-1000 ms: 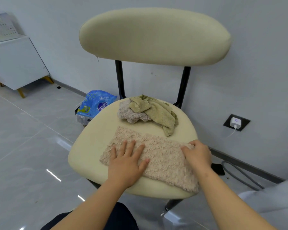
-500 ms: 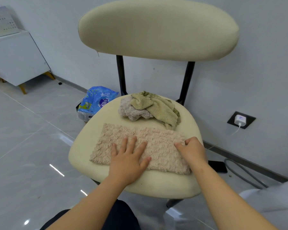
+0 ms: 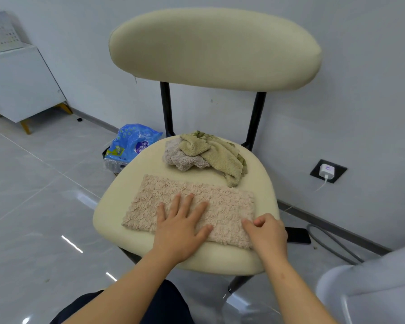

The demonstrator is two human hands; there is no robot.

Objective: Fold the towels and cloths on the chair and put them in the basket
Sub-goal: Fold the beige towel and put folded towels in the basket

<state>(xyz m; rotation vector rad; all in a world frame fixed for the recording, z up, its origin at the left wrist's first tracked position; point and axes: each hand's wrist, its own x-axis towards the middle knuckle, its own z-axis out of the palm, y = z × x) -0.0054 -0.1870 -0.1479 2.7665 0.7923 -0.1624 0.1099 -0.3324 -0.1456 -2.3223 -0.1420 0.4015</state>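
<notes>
On the chair (image 3: 112, 213) seat, the beige towel (image 3: 220, 202) lies flat at 6 o'clock, with crumpled cloths (image 3: 204, 153) at 12. The left hand (image 3: 180, 230) presses it, fingers released flat. The right hand (image 3: 267, 232) curls at the towel's 4 o'clock corner; I cannot tell whether it is grasping.

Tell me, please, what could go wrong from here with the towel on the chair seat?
1. The beige towel lies close to the front rim of the chair seat. A tug from the right hand, which seems to pinch its near right corner, might slide it off unless the left hand presses firmly.
2. The green cloth has a tip nearly touching the towel's far edge, so a fold could snag it and drag it along.
</notes>
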